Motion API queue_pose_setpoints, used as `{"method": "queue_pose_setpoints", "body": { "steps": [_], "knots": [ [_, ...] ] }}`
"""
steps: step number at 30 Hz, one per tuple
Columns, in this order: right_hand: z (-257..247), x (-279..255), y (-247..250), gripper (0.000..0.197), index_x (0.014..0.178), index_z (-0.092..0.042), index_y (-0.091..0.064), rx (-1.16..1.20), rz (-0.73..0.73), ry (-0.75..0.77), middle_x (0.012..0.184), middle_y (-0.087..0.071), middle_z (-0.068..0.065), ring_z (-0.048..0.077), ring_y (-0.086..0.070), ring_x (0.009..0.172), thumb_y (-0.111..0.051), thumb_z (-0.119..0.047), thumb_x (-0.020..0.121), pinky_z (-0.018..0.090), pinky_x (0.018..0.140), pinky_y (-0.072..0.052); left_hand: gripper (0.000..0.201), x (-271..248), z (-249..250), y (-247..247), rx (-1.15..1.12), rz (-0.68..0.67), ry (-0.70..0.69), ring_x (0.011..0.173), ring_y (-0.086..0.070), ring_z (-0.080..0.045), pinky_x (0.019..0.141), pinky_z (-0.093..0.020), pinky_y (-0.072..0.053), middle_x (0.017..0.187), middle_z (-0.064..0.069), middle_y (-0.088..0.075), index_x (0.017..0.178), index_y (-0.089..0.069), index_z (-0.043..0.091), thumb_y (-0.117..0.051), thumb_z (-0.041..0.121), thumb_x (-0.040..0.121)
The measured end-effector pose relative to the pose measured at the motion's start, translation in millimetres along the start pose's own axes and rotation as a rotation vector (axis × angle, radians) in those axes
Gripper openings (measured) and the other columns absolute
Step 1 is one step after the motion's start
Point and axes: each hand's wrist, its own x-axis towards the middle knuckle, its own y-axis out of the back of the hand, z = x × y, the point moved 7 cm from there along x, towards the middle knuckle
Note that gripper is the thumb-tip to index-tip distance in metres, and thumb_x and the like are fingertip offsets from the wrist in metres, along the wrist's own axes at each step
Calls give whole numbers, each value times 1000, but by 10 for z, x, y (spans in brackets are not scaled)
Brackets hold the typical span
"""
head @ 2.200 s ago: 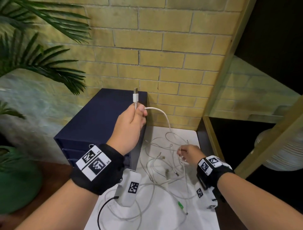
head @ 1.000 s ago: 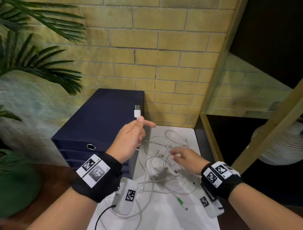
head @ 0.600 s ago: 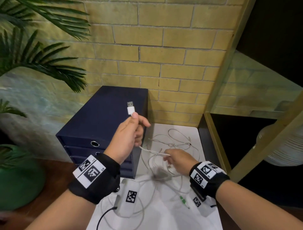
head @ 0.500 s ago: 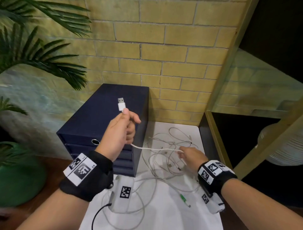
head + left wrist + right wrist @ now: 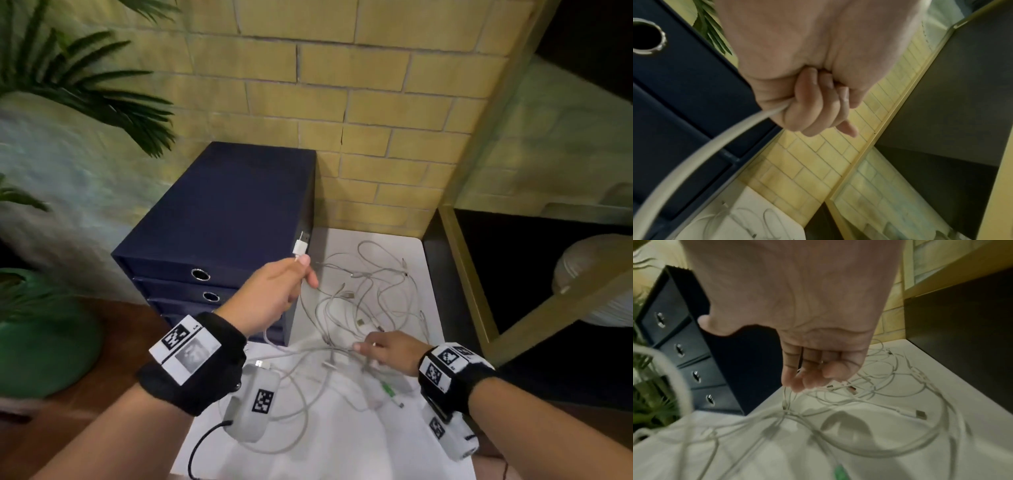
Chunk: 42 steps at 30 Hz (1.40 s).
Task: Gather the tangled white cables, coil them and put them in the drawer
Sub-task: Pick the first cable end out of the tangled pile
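A tangle of thin white cables (image 5: pixel 370 298) lies on the white tabletop (image 5: pixel 342 445). My left hand (image 5: pixel 274 294) is held above the table's left edge, fingers curled round one white cable (image 5: pixel 715 146). Its USB plug (image 5: pixel 300 245) sticks up past the thumb. That cable hangs down under my wrist and runs to my right hand (image 5: pixel 387 349). The right hand is low over the near part of the tangle (image 5: pixel 879 394), its curled fingertips (image 5: pixel 797 382) hooking a strand. The dark blue drawer unit (image 5: pixel 219 212) stands left of the table, all its drawers closed.
A green-tipped plug (image 5: pixel 388 390) lies among the cables near my right wrist. A palm plant (image 5: pixel 85 85) in a green pot (image 5: pixel 41 342) stands at the left. A wooden frame (image 5: pixel 459 274) and a dark shelf edge the table on the right. A brick wall is behind.
My left hand has come down and to the right with the plug. My right hand has drawn back toward me along the cable, which now sags between the hands.
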Motion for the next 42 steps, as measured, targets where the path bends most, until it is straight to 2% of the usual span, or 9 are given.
{"method": "queue_pose_setpoints", "body": {
  "steps": [2,5,8,15,22,29,35,39,42],
  "knots": [
    [-59,34,130,62,89,-29,-60,71,80,22,94,-66,-3,15,-60,89,-38,-84,71,32,86,-47,43,10,-105,-27,37,-15,9,39,-25,-4,40,-15,-23,51,10,-30,83,-63,13,-36,43,99],
    [-182,137,367,14,86,-17,-62,113,235,21,91,-66,4,20,-60,86,-56,-30,88,21,70,-45,38,21,-262,-42,36,1,18,44,-26,-7,42,-20,-23,52,12,-33,79,-63,26,-40,53,93],
    [-295,332,538,20,90,-15,-66,156,349,45,91,-68,6,25,-65,87,-48,-7,87,25,75,-48,31,29,-372,-101,56,-14,0,52,-29,-13,49,-26,-27,60,9,-35,81,-63,32,-40,52,89],
    [-54,944,416,37,128,-18,-55,-85,177,-96,125,-62,7,26,-62,111,-47,-14,92,29,94,-48,27,69,-498,-186,164,-76,5,52,-37,-1,54,-14,-32,50,18,-42,90,-63,23,-39,30,101],
    [352,935,432,38,102,-6,-66,-305,75,-346,110,-67,11,25,-62,95,-56,-39,86,26,73,-50,27,94,-573,-194,139,-77,39,58,-42,-2,67,-23,-41,61,12,-43,89,-64,25,-40,31,100],
    [471,932,250,37,119,-3,-53,-273,110,-347,120,-59,16,29,-58,108,-59,-22,88,26,77,-47,27,78,-577,-189,139,-61,18,56,-44,1,59,-10,-34,61,10,-46,92,-64,19,-41,28,101],
    [436,824,358,26,108,-2,-58,-24,277,-316,106,-62,15,26,-56,85,-48,-20,91,25,67,-42,28,62,-579,-186,109,-43,9,58,-44,0,62,-11,-37,63,3,-45,90,-63,20,-40,28,101],
    [323,720,674,10,90,-11,-59,236,469,-242,92,-64,12,24,-54,76,-51,-17,90,25,66,-41,29,82,-616,-206,66,-34,26,60,-45,-6,67,-25,-42,58,10,-45,84,-64,32,-39,43,93],
    [179,595,890,16,80,-13,-52,628,542,-121,76,-62,8,21,-54,64,-45,-5,92,25,52,-43,29,76,-561,-237,76,-34,21,60,-44,-7,67,-27,-42,56,12,-46,85,-64,31,-39,37,99]
  ]
}}
